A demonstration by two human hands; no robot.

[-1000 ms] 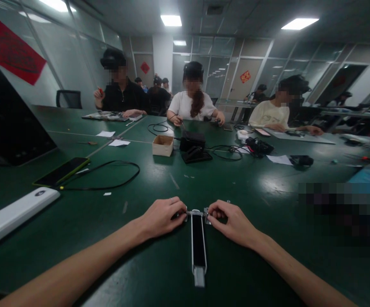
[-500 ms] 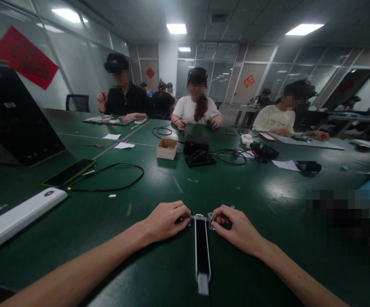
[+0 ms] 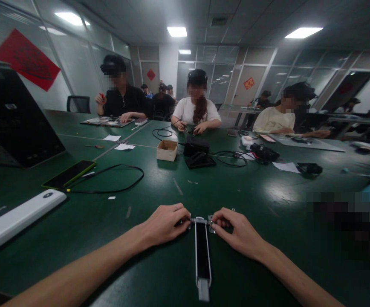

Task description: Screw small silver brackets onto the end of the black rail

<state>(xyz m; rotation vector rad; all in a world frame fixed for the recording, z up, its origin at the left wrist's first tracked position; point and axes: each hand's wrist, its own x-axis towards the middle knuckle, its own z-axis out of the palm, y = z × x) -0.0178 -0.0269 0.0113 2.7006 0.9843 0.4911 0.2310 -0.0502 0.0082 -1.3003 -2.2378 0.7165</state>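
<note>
A long narrow metal bar with a black face (image 3: 202,253) lies on the green table (image 3: 159,192), pointing toward me. My left hand (image 3: 166,221) is closed, its fingers pinching the small metal fitting at the bar's far end from the left. My right hand (image 3: 236,228) is closed as well and pinches the same end from the right. A small silver part (image 3: 232,209) lies just beyond my right knuckles.
A white oblong device (image 3: 15,219) and a phone (image 3: 69,173) with a looped black cable (image 3: 121,181) lie at left. A cardboard box (image 3: 167,150) and black equipment (image 3: 198,153) stand mid-table. Three people sit across the table. A black screen (image 3: 12,123) stands far left.
The view has shifted slightly, so the bar and hands sit a little lower and to the right. Both hands keep their pinch on the bar's far end.
</note>
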